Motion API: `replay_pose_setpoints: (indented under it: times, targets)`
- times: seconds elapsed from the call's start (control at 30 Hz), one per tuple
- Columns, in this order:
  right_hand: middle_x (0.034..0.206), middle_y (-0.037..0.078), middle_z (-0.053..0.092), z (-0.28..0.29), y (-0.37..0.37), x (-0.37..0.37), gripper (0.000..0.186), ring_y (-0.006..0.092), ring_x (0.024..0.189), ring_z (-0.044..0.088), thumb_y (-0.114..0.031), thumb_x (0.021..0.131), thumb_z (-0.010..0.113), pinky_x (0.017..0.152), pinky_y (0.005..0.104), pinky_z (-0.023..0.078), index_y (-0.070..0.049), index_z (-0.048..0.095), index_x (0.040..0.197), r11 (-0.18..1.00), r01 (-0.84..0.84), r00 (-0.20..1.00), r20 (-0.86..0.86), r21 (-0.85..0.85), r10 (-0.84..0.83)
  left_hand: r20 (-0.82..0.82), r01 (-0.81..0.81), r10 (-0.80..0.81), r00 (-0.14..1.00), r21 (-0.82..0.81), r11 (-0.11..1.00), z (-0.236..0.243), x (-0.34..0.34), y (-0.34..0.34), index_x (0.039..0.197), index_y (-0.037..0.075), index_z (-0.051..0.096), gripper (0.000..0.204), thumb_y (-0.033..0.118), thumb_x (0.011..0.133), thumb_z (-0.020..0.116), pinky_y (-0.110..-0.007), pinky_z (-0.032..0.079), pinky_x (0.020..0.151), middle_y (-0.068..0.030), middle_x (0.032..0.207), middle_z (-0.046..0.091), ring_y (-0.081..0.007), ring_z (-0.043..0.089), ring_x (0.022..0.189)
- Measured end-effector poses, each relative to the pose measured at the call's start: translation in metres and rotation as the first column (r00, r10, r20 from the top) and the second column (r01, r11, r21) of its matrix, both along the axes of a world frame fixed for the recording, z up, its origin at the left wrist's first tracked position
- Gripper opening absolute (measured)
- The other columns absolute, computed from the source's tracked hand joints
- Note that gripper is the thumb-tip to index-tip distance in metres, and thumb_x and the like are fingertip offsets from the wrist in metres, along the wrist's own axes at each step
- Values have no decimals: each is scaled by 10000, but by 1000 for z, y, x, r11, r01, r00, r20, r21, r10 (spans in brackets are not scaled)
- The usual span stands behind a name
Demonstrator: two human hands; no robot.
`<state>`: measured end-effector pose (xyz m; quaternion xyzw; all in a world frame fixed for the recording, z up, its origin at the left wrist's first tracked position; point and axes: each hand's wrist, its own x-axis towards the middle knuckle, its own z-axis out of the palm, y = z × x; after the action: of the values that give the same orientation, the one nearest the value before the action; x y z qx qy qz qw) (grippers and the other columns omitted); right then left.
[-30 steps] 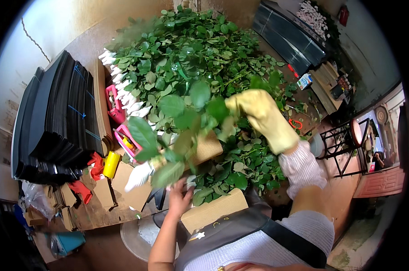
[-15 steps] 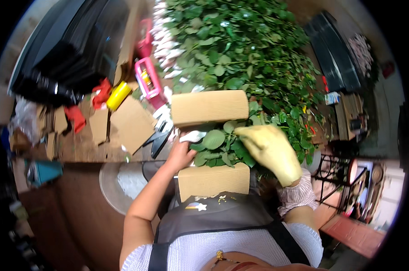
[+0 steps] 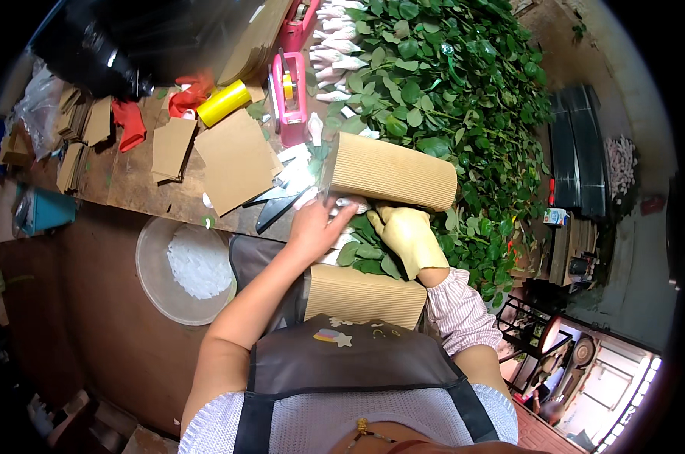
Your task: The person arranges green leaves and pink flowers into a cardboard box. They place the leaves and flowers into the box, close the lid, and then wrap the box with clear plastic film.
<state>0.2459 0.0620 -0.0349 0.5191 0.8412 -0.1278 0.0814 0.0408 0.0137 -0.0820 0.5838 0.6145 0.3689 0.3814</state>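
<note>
My left hand (image 3: 320, 227), bare, has its fingers curled on a white-wrapped flower head (image 3: 351, 204) under the near edge of an upper corrugated cardboard wrap (image 3: 392, 170). My right hand (image 3: 399, 236), in a yellow glove, is bent into the leafy stems (image 3: 369, 256) just right of it; what its fingertips hold is hidden. A lower corrugated cardboard sheet (image 3: 365, 299) lies nearest my apron, beneath both arms. Dark scissors (image 3: 270, 216) and white paper strips lie left of my left hand.
A mass of leafy stems (image 3: 463, 91) with white-wrapped heads covers the back right. Leftward are a pink tape dispenser (image 3: 297, 113), yellow roll (image 3: 221, 102), cardboard squares (image 3: 229, 163) and red cloths. Below sits a plastic tub (image 3: 153, 272). A person (image 3: 547, 408) is far lower right.
The raised leafy stem came down between the cardboard pieces. My gloved hand moved down and leftward, closer to my left hand. The view has tilted and shifted.
</note>
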Motion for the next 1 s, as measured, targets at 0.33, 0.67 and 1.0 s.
replay_pose_setpoints:
  times: [0.33, 0.67, 1.0]
  targets:
    - [786, 151, 727, -15, 0, 8, 316, 369, 718, 713, -411, 990, 654, 660, 501, 580, -116, 759, 946, 988, -38, 991, -120, 149, 56, 588, -605, 489, 644, 0, 796, 22, -25, -19, 873, 1, 638, 178, 93, 1023, 609, -266, 460, 685, -49, 805, 647, -79, 565, 741]
    - [794, 168, 727, -6, 2, -5, 373, 373, 758, 716, -432, 974, 651, 693, 510, 564, -76, 751, 922, 999, -40, 998, 53, -23, 41, 140, -150, 178, 974, -185, 971, -34, -12, -7, 905, 34, 681, 336, 357, 995, 697, -360, 510, 686, -111, 755, 674, -237, 642, 700]
    - [998, 200, 746, 40, 13, -6, 437, 395, 960, 712, -446, 962, 667, 834, 504, 562, -36, 697, 1111, 943, -48, 998, 24, -329, 59, 174, -48, 86, 981, -209, 977, -24, -67, -28, 874, 65, 593, 205, 196, 903, 747, -298, 470, 665, -19, 761, 627, -113, 562, 712]
